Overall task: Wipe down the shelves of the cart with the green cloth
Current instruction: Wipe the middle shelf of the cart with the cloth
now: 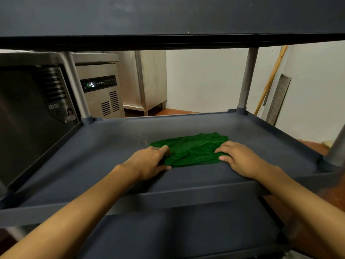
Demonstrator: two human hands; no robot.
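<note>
The left hand (149, 162) curls fingers and thumb round the left edge of the green cloth (194, 148); the right hand (238, 158) presses its right edge with nearly straight fingers; the cloth lies spread and rumpled on the cart's middle shelf (104, 146).

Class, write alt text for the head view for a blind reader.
Two bare hands work a green cloth on a dark grey cart shelf: the left hand grips its left edge, the right hand rests on its right. Behind stand steel appliances.
</note>
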